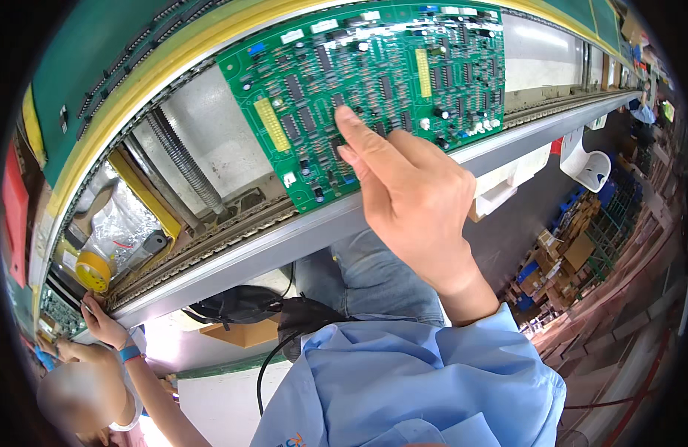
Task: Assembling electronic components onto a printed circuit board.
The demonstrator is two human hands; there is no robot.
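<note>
A green circuit board [362,82], crowded with dark chips, small components and yellow and white connectors, lies across the rails of a conveyor. My right hand [411,190] is over its near part. The index finger is stretched out onto a chip near the board's middle. The thumb is apart from it, the other fingers are bent, and no held item shows. Far to the lower left, my left hand [102,322], with a blue wristband, is at the near rail by a yellow tape roll [93,271]. Its fingers are closed; what they hold is too small to make out.
Metal rails [239,253] with chains border the conveyor, and a threaded shaft [184,160] crosses it. A tray [128,216] holds a plastic bag and a brush. A co-worker [83,395] is close at left. Cartons [567,257] stand at right.
</note>
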